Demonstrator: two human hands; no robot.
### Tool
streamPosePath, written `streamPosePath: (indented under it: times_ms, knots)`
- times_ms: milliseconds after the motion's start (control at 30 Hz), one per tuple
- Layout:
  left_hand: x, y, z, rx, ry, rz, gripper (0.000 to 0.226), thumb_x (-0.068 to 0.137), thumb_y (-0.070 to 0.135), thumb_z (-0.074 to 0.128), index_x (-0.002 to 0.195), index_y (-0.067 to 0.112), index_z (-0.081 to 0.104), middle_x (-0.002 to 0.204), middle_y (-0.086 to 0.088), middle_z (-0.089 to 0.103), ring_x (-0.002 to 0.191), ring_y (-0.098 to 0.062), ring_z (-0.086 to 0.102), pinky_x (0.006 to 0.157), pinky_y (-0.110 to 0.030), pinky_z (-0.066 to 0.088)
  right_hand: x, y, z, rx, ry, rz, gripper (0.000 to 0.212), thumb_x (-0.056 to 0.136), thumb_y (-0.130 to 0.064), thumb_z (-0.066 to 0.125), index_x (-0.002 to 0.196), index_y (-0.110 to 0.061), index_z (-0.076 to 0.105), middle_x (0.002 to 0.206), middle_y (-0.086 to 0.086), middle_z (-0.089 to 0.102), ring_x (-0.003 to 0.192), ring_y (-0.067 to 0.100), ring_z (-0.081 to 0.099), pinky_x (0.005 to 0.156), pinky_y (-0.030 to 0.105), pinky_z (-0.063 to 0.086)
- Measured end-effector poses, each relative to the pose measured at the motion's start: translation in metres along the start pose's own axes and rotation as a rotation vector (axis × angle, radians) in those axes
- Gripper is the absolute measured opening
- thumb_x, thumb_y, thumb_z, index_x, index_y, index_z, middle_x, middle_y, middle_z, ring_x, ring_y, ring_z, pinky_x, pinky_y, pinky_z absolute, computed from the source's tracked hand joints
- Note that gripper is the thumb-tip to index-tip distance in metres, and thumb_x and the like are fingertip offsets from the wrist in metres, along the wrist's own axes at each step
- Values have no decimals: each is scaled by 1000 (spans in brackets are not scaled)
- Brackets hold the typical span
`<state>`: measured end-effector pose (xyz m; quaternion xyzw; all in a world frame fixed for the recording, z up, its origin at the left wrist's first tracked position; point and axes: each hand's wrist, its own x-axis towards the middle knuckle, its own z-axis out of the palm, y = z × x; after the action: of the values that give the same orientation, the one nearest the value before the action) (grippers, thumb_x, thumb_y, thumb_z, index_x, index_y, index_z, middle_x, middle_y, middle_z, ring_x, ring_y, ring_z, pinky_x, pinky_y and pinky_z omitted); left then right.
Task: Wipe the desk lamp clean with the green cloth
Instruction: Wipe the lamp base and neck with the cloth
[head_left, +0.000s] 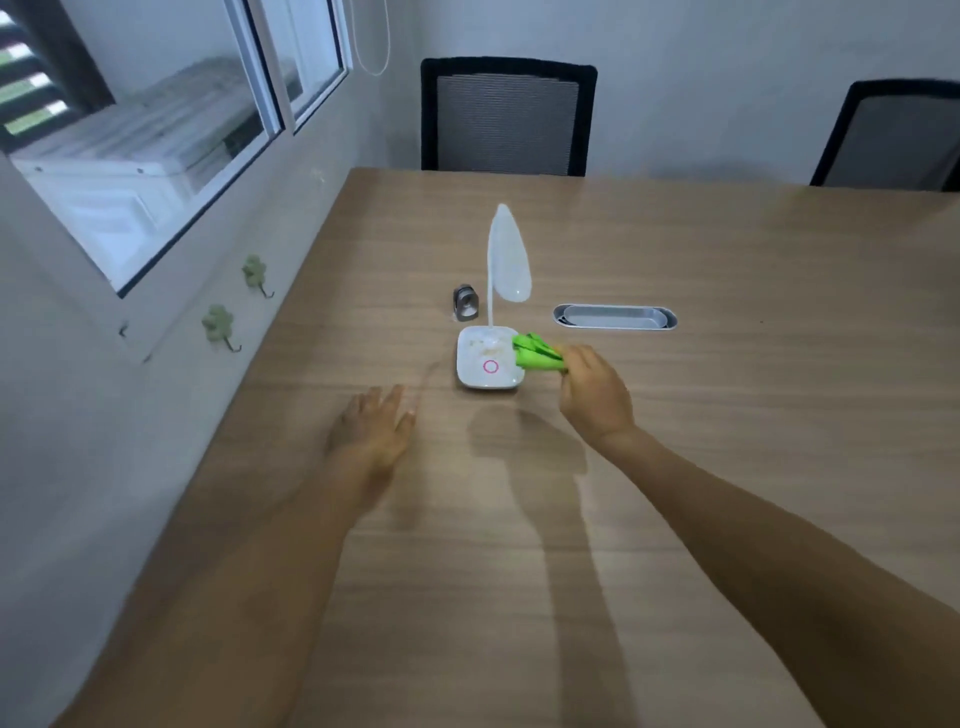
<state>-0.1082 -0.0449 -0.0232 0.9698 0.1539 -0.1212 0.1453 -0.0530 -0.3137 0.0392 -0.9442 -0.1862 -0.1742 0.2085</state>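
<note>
Right hand (595, 397) is pinching the bunched soft green cloth (535, 354) against the smudged square base of the white gooseneck desk lamp (488, 361) mid-table, left hand (371, 428) is hovering open nearby; lamp looks light and tippy, so I'd brace the base.

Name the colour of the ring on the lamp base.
Pink ring, clearest in the head view.

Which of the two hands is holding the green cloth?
The right hand: it grips the green cloth at the edge of the lamp base. The left hand holds nothing, fingers spread over the table.
</note>
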Motion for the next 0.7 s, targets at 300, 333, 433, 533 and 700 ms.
streamPosePath:
  times_ms: [300,333,433,533,700]
  knots:
    - [-22,-13,42,53,125,-11,62,91,59,11,149,38,12,162,0,7,149,-23,3,119,-48,4,55,0,28,55,-11,479,29,88,-8,46,115,-7,56,116,17,62,104,38,59,78,40,49]
    - [-22,-13,44,55,164,-6,64,89,60,9,149,39,14,162,0,10,149,-23,5,119,-48,5,61,0,33,58,-8,468,29,88,-7,45,115,-6,56,117,17,62,104,38,59,78,40,49]
    - [-20,-13,48,52,228,-1,71,82,63,4,148,39,19,161,-1,15,149,-23,9,118,-48,7,79,-3,45,99,-21,422,31,86,-3,46,115,-6,57,118,17,61,104,38,59,80,42,49]
    - [-17,-15,52,53,270,3,73,81,64,5,147,38,25,160,-2,21,148,-24,15,118,-48,10,90,-4,59,152,-71,370,31,86,-5,51,115,-9,59,117,18,62,104,39,59,79,41,51]
    - [-14,-18,55,52,288,-1,73,80,64,12,146,38,29,158,-2,25,147,-25,18,117,-47,13,85,0,71,68,-209,212,46,77,7,46,118,-8,59,115,21,64,104,41,56,83,41,53]
